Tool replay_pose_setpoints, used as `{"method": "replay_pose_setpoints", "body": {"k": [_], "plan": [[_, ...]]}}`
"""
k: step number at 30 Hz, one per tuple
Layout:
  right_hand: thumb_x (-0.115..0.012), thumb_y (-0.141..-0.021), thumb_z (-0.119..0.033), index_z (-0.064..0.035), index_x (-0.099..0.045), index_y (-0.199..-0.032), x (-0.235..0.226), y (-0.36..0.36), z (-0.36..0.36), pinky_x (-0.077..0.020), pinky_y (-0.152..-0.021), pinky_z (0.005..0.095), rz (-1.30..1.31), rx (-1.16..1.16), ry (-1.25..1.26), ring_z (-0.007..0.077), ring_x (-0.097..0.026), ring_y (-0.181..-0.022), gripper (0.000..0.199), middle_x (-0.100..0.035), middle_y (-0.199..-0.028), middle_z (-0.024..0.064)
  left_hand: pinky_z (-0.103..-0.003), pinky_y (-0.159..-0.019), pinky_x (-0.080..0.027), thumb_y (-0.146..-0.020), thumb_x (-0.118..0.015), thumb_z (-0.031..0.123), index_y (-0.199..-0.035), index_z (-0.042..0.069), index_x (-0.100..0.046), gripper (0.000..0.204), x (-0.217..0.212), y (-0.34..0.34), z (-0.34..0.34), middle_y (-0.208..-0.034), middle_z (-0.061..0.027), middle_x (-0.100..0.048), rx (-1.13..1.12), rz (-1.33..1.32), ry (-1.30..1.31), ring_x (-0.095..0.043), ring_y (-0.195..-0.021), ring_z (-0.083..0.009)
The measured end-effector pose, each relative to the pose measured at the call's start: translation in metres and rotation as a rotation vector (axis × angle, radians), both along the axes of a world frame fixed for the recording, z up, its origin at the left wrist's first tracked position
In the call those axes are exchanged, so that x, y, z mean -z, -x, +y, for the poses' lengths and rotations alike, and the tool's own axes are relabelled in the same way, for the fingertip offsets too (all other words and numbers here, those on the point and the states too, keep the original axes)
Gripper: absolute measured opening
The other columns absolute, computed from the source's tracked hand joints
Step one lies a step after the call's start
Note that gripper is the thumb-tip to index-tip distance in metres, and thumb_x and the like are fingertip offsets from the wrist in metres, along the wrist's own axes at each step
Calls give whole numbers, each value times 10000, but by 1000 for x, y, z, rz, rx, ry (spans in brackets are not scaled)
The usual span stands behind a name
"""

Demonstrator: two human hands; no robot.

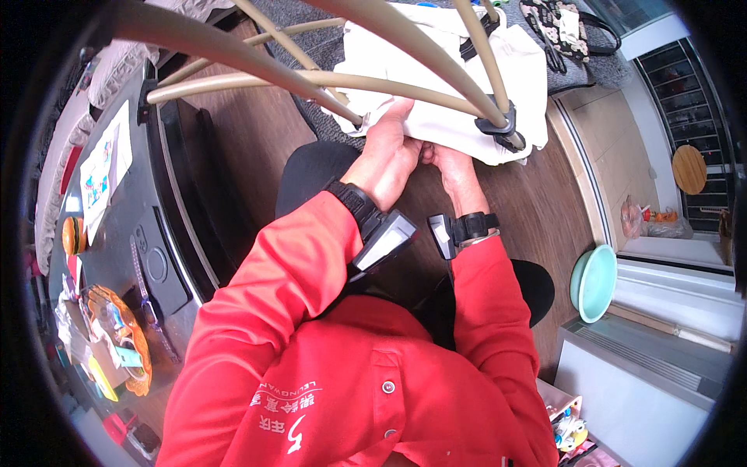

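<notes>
A large piece of white cloth [447, 128] hangs among the beige tubes [397, 84] of a frame with black plastic joints [498, 124]. My left hand [389, 156] is closed at the cloth's near edge, its thumb lying up on the white side beside a tube end. Close by on the right, my right hand [450, 165] pinches the same edge from below, its fingertips almost meeting the left ones. Part of the fingers of both hands is hidden under the cloth. Each wrist wears a black strap with a small device.
On the left, a black table [140, 226] carries papers, a phone-like slab and an orange basket [124, 335]. A mint-green basin [594, 284] stands at the right, near a white cabinet [622, 389]. A patterned bag [556, 31] lies at the far right. Tubes cross above my hands.
</notes>
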State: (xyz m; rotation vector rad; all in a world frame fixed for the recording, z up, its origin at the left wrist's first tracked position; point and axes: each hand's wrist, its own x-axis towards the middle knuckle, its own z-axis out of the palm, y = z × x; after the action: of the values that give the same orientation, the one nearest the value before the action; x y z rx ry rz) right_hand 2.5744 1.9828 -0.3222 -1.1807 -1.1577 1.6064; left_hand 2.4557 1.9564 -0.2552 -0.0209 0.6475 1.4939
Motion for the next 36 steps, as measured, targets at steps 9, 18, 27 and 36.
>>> {"method": "replay_pose_setpoints", "body": {"k": [9,18,27,36], "plan": [[-485,-925,-219,-94,-530,-757,0,2,4,-285,-409,206,118,-55,-41,62,-373,-459,214,-439,-559,-25,-378,-750,-491,-891,-532,106,-1062,43,-521,183,-3,-2,1,-1032,-109,-589,-37,4,74,-575,-929,-240],[-511,-923,-238,-91,-546,-773,-1,-4,2,-299,-429,212,148,-72,-209,68,-407,-480,213,-466,-573,-27,-350,-786,-510,-841,-614,78,-1076,64,-527,252,6,-6,4,-1023,-89,-600,-121,35,132,-590,-933,-220],[-549,-903,-152,-60,-556,-872,8,-7,8,-351,-474,214,213,9,-189,79,-442,-537,97,-505,-673,-7,-347,-791,-511,-837,-602,55,-1072,60,-519,249,5,-7,7,-1018,-89,-596,-126,76,155,-593,-926,-215],[-574,-876,-124,-69,-560,-939,25,-8,22,-373,-521,220,104,55,-362,78,-446,-612,85,-511,-755,-14,-325,-796,-504,-842,-572,49,-1053,59,-520,217,3,-8,16,-1008,-76,-593,-138,136,250,-588,-918,-200]]}}
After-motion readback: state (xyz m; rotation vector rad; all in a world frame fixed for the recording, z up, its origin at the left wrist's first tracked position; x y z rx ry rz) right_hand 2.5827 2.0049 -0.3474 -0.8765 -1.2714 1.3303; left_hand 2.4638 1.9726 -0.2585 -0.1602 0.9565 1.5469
